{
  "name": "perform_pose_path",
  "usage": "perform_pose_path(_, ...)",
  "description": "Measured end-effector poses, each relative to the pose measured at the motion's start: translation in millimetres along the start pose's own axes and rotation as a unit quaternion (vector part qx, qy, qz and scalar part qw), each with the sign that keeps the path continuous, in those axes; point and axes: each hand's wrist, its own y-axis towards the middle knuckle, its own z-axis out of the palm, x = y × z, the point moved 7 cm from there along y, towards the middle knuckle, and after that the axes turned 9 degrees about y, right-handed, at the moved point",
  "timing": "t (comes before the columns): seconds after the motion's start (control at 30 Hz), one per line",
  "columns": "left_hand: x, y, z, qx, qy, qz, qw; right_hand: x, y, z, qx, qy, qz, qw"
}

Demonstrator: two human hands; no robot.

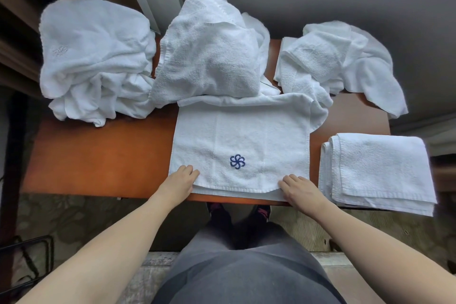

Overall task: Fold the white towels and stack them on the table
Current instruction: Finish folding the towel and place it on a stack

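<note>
A white towel with a blue flower emblem [240, 145] lies flat at the front middle of the wooden table [98, 155], doubled over so that two layers show along its near edge. My left hand [181, 181] pinches its near left corner with curled fingers. At the near right corner my right hand [297, 189] pinches the cloth the same way. A stack of folded white towels [380, 168] sits at the table's front right, beside my right hand. Unfolded white towels lie crumpled in a left pile [96, 57], a centre pile [209, 52] and a back-right pile [340, 61].
The centre pile overlaps the far edge of the flat towel. Bare tabletop shows at the front left. A grey wall runs behind the table and a curtain hangs at the back left. My legs and feet stand below the table's near edge.
</note>
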Motion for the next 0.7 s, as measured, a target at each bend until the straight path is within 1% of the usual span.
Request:
perform_pose_path(0.1,-1.0,-4.9,-17.9,-0.060,0.002,0.029,0.998,-5.2,-2.2,-8.6,-0.043,0.029,0.006,0.999)
perform_pose_path(0.2,1.9,-12.3,-38.4,-0.159,-0.057,0.039,0.985,-11.6,-7.4,-22.9,-0.118,0.065,0.029,0.990)
perform_pose_path(0.23,3.6,-14.3,-45.5,-0.191,-0.075,0.036,0.978,-13.4,-9.6,-27.1,-0.130,0.067,0.035,0.989)
perform_pose_path(0.33,4.6,-18.8,-56.4,-0.229,-0.100,0.037,0.968,-16.5,-19.9,-36.4,-0.164,0.060,0.034,0.984)
perform_pose_path(0.4,2.4,-24.0,-52.9,-0.221,-0.093,0.042,0.970,-16.2,-27.8,-37.1,-0.172,0.054,0.025,0.983)
perform_pose_path(0.47,-1.4,-28.5,-42.3,-0.187,-0.076,0.054,0.978,-11.9,-32.8,-33.1,-0.154,0.044,0.011,0.987)
perform_pose_path(0.53,-5.6,-28.7,-26.1,-0.124,-0.065,0.055,0.989,-6.2,-34.3,-22.2,-0.106,0.037,0.004,0.994)
perform_pose_path(0.6,-7.5,-25.9,-11.5,-0.072,-0.066,0.032,0.995,-0.6,-33.8,-6.0,-0.038,0.027,0.003,0.999)
perform_pose_path(0.63,-8.9,-24.0,-4.9,-0.052,-0.068,0.018,0.996,-0.6,-33.4,-0.1,-0.009,0.023,0.018,1.000)
perform_pose_path(0.7,-14.5,-19.7,5.2,-0.022,-0.062,0.021,0.998,-0.8,-31.7,4.4,0.002,0.022,0.039,0.999)
